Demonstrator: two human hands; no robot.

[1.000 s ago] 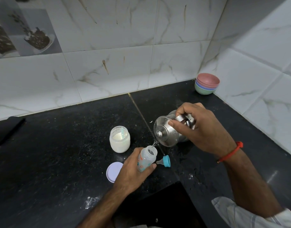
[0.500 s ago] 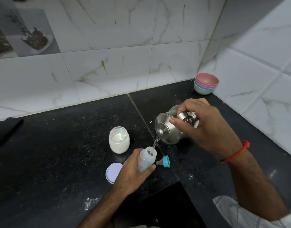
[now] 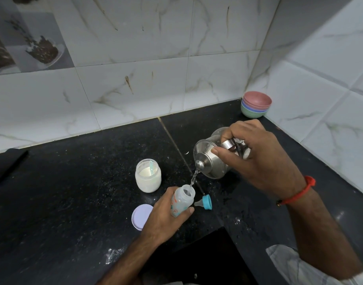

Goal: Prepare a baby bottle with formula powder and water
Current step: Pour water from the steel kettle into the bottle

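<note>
Head view: baby bottle (image 3: 181, 199) base behind left hand (image 3: 166, 217).

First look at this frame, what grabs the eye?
Centre: the right hand tips a steel kettle, a thin stream of water falling into the open bottle gripped by the left hand. Just left stands an open jar of white powder; stacked bowls sit in the far corner.

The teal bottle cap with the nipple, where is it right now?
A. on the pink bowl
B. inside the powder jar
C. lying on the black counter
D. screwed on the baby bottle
C: the teal bottle cap lies on the black counter beside the open baby bottle.
</note>
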